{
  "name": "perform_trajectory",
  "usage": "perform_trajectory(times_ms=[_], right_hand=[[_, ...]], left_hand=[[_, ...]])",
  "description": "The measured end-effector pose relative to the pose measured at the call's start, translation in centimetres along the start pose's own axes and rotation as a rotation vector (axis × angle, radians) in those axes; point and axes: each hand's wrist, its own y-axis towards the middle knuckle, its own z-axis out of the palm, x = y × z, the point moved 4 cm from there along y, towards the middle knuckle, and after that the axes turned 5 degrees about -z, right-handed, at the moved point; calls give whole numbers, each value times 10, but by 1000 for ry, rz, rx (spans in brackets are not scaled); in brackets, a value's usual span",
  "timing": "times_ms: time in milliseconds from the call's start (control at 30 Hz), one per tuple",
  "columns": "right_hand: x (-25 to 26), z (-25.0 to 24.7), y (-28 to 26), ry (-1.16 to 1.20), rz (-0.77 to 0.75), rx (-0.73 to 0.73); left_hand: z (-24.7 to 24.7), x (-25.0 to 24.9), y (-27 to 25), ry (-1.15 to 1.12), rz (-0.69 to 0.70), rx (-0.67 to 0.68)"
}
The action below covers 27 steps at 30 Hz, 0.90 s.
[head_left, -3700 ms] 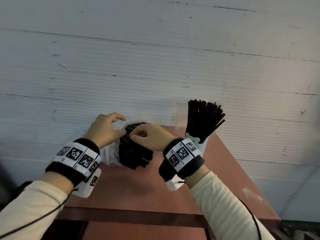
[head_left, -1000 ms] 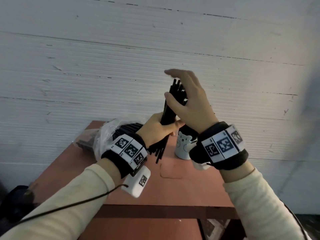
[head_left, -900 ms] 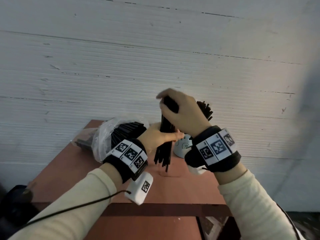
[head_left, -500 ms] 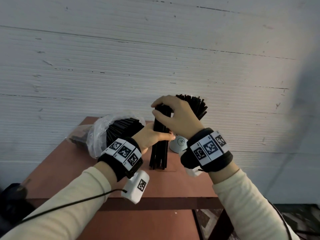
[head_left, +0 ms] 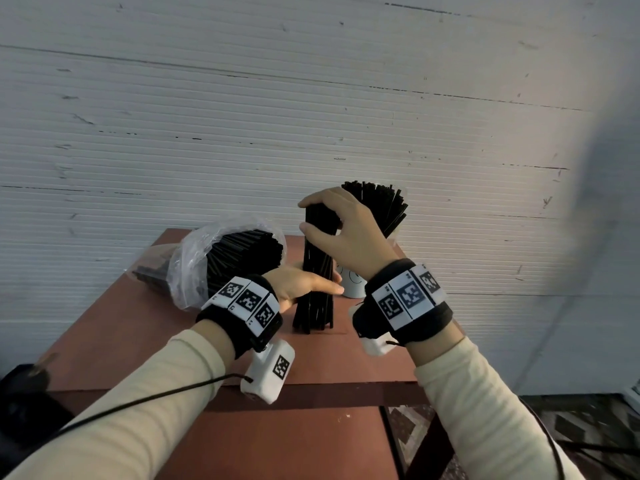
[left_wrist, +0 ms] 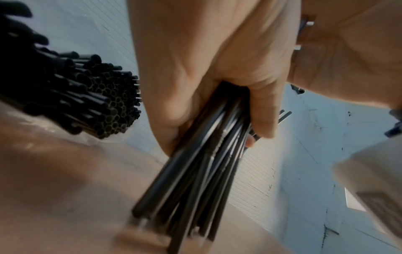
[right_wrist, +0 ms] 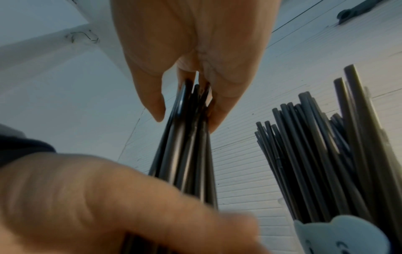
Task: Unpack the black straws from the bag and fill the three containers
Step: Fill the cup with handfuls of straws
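Note:
A bundle of black straws (head_left: 317, 271) stands upright with its lower ends on the red table (head_left: 173, 341). My left hand (head_left: 304, 284) grips the bundle around its middle (left_wrist: 217, 137). My right hand (head_left: 332, 223) holds the bundle's top, thumb and fingers curled over it (right_wrist: 191, 106). A clear plastic bag (head_left: 194, 261) lies on its side at the left, with many black straws (head_left: 246, 254) poking out of its mouth. Behind my right hand stands a white bear-face container (head_left: 351, 284) packed with black straws (head_left: 384, 206). Any other containers are hidden.
A white ribbed wall (head_left: 311, 116) runs right behind the table. The table's right edge drops to a patterned floor (head_left: 408, 431). A dark object (head_left: 24, 386) sits low at the left. Bare table surface lies in front of the bundle.
Both hands pulled a bundle of straws from the bag, raised it upright, then lowered it until its ends touch the table. My right hand slid onto the bundle's top.

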Motion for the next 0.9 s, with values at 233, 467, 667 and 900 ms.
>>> perform_trajectory(times_ms=[233,467,667,900], right_hand=[[7,-24,-7,31,14,-69],[1,-46,-17,85,130,114],[-10,-23,-21,154,129,310],[-22,-68,6,249,155,3]], left_hand=[[3,-14,-5,145,90,35],[19,-36,-22,275,236,240],[29,-37,-19,321,292,220],[19,-43,16,72,322,-63]])
